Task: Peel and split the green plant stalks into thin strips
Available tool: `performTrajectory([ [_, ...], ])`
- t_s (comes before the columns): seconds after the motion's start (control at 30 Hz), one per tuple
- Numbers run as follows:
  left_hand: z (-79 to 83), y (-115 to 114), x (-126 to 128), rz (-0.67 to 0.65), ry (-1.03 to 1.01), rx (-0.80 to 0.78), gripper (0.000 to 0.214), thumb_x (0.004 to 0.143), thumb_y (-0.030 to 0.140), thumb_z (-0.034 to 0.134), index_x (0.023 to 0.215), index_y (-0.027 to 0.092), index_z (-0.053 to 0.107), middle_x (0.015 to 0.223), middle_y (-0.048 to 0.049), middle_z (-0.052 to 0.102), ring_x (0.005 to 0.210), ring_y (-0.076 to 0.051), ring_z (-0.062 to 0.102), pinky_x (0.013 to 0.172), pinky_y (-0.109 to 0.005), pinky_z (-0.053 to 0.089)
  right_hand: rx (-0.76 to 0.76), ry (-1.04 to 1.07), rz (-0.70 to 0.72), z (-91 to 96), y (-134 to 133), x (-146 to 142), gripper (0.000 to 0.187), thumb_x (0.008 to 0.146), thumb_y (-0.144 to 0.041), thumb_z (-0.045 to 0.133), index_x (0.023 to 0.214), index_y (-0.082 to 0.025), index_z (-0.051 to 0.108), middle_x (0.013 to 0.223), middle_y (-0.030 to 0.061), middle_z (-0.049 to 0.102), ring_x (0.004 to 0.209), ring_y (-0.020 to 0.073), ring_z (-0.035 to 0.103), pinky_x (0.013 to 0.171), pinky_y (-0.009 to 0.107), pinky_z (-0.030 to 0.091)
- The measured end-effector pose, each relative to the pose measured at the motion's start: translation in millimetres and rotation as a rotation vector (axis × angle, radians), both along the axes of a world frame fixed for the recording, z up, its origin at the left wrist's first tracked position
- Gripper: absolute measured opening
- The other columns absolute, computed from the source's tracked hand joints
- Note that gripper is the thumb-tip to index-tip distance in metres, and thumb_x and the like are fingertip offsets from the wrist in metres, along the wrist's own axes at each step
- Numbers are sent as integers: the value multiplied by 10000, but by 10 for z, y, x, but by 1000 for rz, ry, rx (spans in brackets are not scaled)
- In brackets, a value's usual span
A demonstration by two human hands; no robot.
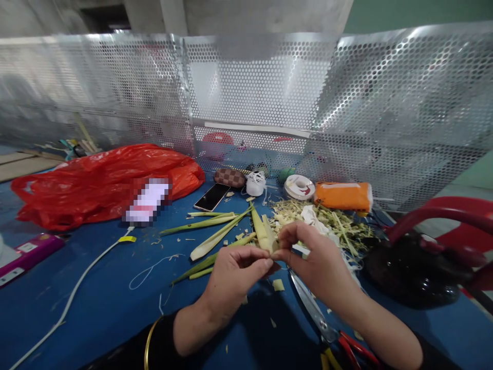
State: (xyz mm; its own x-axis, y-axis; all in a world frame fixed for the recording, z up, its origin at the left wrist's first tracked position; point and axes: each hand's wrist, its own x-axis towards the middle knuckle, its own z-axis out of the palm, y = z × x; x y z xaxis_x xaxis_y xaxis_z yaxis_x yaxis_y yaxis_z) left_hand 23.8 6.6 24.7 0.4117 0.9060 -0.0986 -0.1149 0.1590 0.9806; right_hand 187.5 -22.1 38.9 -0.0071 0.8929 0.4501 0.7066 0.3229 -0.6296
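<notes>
Together, both hands (233, 272) in fingertip pinches at one end of a smooth, pointed, pale-green husk (260, 228)

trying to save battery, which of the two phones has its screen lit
The left phone, by the red plastic bag: its screen glows pale, while the screen of the other phone, near the checkered case, is dark.

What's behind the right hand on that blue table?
Behind the right hand lies a heap of pale green shreds with a crumpled white scrap on it, and farther back an orange packet. Whatever the hand itself covers can't be seen.
</notes>
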Motion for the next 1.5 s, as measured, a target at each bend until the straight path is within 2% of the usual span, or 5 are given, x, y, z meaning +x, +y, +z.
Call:
performTrajectory([
  [0.3, 27, -12, -4, 18, 42, 68, 102, 663, 262, 716, 704, 178, 758, 702, -45, 735, 705, -195, 674, 710, -303, 534, -248, 300, 56, 69, 30, -20, 138, 746, -273, 649, 626, -207, 638, 612, -5, 647, 604, 156, 587, 572, 279, 465],
  [0.7, 20, 50, -22, -50, 11, -20, 140, 709, 285, 708, 696, 146, 721, 625, -27, 700, 603, -125, 620, 629, -232, 490, 103, -62, 13, -68, 3, -40, 226, 840, -231, 586, 624, -207, 525, 597, -8, 544, 586, 149, 513, 548, 273, 363],
  [1.1, 69, 47, -42, -17, -23, -94, 171, 709, 244, 672, 590, 140, 606, 547, 5, 606, 530, -82, 498, 541, -192, 391, -107, 284, 58, -129, 52, -69, 112, 830, -259, 606, 733, -204, 622, 617, -18, 622, 588, 138, 574, 556, 255, 454],
  [1.23, 94, 51, -46, 13, -84, -158, 173, 730, 224, 638, 582, 149, 590, 570, 1, 599, 538, -82, 481, 513, -186, 356, 102, 229, 106, -149, 57, -42, 169, 841, -201, 612, 1006, -228, 585, 810, 9, 673, 715, 151, 640, 659, 281, 513],
  [1.5, 52, 45, -52, -55, -156, -257, 148, 700, 216, 654, 591, 139, 592, 568, 13, 567, 528, -68, 465, 501, -173, 338, 456, -121, 195, -161, 25, -42, 186, 857, -66, 547, 887, -206, 667, 799, 46, 616, 734, 157, 603, 613, 266, 504],
])
